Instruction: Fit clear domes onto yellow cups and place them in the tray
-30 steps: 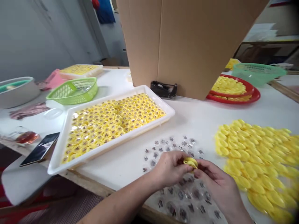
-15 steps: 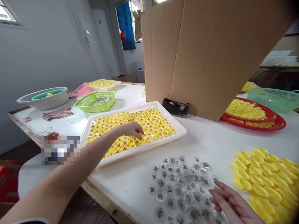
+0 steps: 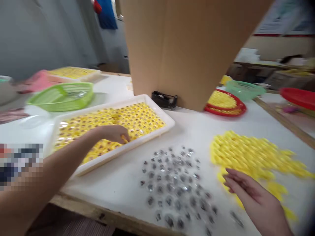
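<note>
My left hand (image 3: 115,133) reaches into the white tray (image 3: 157,130), its fingers bent down and pinched on a yellow disc near the tray's front side. Rows of yellow discs (image 3: 145,116) with small printed pictures fill that tray. My right hand (image 3: 253,196) hovers at the near edge of a pile of plain yellow discs (image 3: 246,152), loosely curled with thumb and fingers apart; I see nothing in it. Between my hands, many clear round stickers (image 3: 169,183) with small dark pictures lie spread on the white table (image 3: 118,193). Motion blurs the view.
A tall cardboard sheet (image 3: 182,55) stands behind the tray, with a black tape dispenser (image 3: 164,100) at its foot. A green basket (image 3: 61,98) and another filled tray (image 3: 73,73) are at left. Red plates (image 3: 242,108) of yellow pieces and a mint-green basket (image 3: 244,90) stand at right.
The view has swung right, so the tray and table things sit further left. My right hand has moved from the stickers toward the yellow pile. My left hand stays in the tray.
</note>
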### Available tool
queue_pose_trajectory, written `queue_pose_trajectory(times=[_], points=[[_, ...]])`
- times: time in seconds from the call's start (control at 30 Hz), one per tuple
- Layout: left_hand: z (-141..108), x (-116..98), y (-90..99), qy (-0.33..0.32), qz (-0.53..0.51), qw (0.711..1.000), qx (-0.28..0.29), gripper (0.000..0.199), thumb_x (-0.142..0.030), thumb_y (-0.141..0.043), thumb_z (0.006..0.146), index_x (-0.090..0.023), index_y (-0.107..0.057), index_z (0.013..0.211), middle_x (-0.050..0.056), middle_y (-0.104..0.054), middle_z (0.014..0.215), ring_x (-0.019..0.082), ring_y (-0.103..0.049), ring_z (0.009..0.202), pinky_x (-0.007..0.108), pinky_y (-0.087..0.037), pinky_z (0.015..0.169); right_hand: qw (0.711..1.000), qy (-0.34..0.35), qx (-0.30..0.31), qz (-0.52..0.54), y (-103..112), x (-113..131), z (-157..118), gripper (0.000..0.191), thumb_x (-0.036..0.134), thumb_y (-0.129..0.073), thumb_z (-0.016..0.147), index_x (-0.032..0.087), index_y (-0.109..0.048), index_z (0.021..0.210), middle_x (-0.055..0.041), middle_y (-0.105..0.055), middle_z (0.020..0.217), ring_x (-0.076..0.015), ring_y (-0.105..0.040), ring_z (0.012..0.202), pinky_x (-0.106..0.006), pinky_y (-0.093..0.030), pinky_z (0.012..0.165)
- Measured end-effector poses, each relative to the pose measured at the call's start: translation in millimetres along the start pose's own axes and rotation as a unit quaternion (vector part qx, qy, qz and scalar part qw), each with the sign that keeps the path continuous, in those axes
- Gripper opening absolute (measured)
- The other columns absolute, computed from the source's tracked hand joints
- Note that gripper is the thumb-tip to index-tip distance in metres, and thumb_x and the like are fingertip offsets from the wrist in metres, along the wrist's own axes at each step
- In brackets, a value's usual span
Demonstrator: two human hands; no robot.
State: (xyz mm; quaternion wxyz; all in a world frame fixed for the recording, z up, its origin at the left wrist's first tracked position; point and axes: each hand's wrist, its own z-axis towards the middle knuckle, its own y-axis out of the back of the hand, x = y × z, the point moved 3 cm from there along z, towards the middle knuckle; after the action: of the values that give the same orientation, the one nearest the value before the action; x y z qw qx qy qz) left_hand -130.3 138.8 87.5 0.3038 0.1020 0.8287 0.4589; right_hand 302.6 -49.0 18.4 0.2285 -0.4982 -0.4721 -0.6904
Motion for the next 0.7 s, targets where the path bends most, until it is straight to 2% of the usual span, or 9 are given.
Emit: queue_pose_trajectory(times=[0.1,0.2,0.3,0.37,0.43,0.53,0.6,0.7], points=[[1,21,-7.6,-0.006,0.008,1.0,-0.007,0.028,-0.028,-0.057,0.077,-0.017,-0.07,0.099,0.004,-0.067,0.1,0.022,-0.058,0.092,0.028,-0.042,0.082,0.999,-0.004,-0.027,-0.021,31,-1,2,0.038,0.045,-0.066,0.072,0.02,-0.065,0.101,-0.0057,-0.068,0.089,-0.0195,-0.065,0.079,-0.03,-0.055,0.069],[11,58,-17.9,0.011,0.003,1.0,-0.028,0.035,-0.046,-0.062,0.074,-0.023,-0.071,0.098,0.001,-0.065,0.111,0.026,-0.057,0.099,0.033,-0.044,0.085,0.986,0.053,-0.044,-0.15,47,0,4,0.031,0.042,-0.058,0.08,0.019,-0.065,0.1,-0.0054,-0.066,0.088,-0.0179,-0.063,0.077,-0.03,-0.052,0.071],[18,79,-21.5,-0.02,0.024,0.997,-0.071,0.044,-0.059,-0.066,0.064,-0.028,-0.073,0.094,-0.001,-0.066,0.111,0.027,-0.058,0.1,0.031,-0.046,0.08,0.937,0.093,-0.002,-0.337,43,2,7,0.022,0.033,-0.053,0.084,0.019,-0.065,0.096,-0.0045,-0.063,0.089,-0.0158,-0.061,0.078,-0.028,-0.049,0.072],[16,73,-17.8,-0.053,0.049,0.99,-0.125,0.046,-0.06,-0.067,0.061,-0.03,-0.072,0.096,-0.001,-0.068,0.106,0.025,-0.059,0.095,0.027,-0.046,0.073,0.91,0.092,0.03,-0.404,32,3,10,0.018,0.029,-0.055,0.083,0.02,-0.066,0.094,-0.0036,-0.062,0.088,-0.0161,-0.061,0.077,-0.028,-0.047,0.071],[9,50,-11.3,-0.07,0.059,0.972,-0.217,0.045,-0.057,-0.068,0.063,-0.03,-0.071,0.1,-0.001,-0.068,0.101,0.022,-0.059,0.089,0.024,-0.044,0.067,0.897,0.084,0.045,-0.433,20,4,14,0.016,0.029,-0.058,0.08,0.02,-0.066,0.09,-0.0045,-0.06,0.087,-0.0188,-0.061,0.075,-0.03,-0.044,0.064],[-7,-12,-10.7,-0.089,0.0,0.936,-0.34,0.036,-0.047,-0.068,0.067,-0.031,-0.071,0.099,-0.001,-0.068,0.095,0.016,-0.058,0.075,0.021,-0.039,0.058,0.874,0.074,0.059,-0.476,4,7,19,0.012,0.026,-0.057,0.079,0.018,-0.064,0.085,-0.0076,-0.059,0.088,-0.0223,-0.06,0.073,-0.03,-0.037,0.054],[-12,-60,-23.0,-0.094,-0.061,0.928,-0.354,0.03,-0.041,-0.067,0.07,-0.03,-0.072,0.097,-0.001,-0.068,0.095,0.014,-0.056,0.069,0.021,-0.04,0.057,0.863,0.071,0.07,-0.494,-4,10,22,0.011,0.022,-0.055,0.079,0.017,-0.063,0.084,-0.0085,-0.059,0.088,-0.0226,-0.06,0.072,-0.03,-0.034,0.052],[-4,-119,-56.8,-0.098,-0.138,0.946,-0.277,0.026,-0.036,-0.061,0.077,-0.025,-0.07,0.1,0.003,-0.067,0.101,0.017,-0.058,0.075,0.023,-0.045,0.063,0.856,0.083,0.095,-0.502,-13,13,22,0.011,0.021,-0.056,0.077,0.018,-0.061,0.086,-0.008,-0.059,0.091,-0.0222,-0.059,0.073,-0.03,-0.034,0.053]])
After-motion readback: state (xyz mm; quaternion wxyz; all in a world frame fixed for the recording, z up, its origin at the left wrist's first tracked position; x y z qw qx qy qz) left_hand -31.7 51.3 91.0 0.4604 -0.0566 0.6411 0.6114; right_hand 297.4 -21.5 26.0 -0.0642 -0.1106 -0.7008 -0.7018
